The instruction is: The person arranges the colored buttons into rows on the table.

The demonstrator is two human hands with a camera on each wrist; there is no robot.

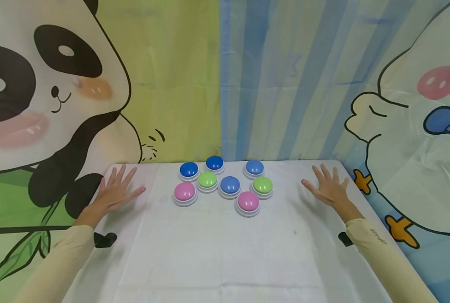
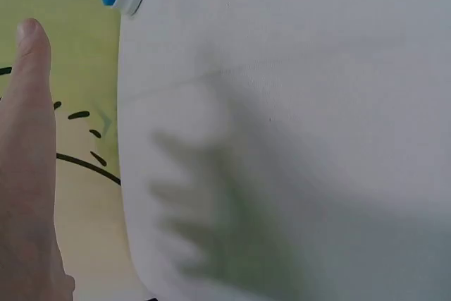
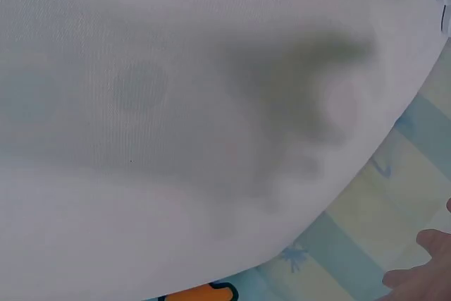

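In the head view my left hand point(image 1: 113, 191) is held above the table's left side with its fingers spread, holding nothing. My right hand point(image 1: 328, 187) hovers over the right side, its fingers also spread and touching nothing. Between them stand several dome-topped push buttons on white round bases. Two are dark blue, the left one point(image 1: 188, 169) and the rear one point(image 1: 214, 163). Lighter blue buttons are at the back right point(image 1: 254, 167) and the middle point(image 1: 230, 185). There is a left green button point(image 1: 207, 179), a right green button point(image 1: 263, 185), a left pink button point(image 1: 184, 192) and a front pink button point(image 1: 248, 202).
The buttons stand on a white-covered table point(image 1: 217, 252) with rounded corners. Behind it hang a panda-printed cloth point(image 1: 179, 75) and a blue striped cloth point(image 1: 278, 84). In both wrist views the hands cast shadows on the white surface.
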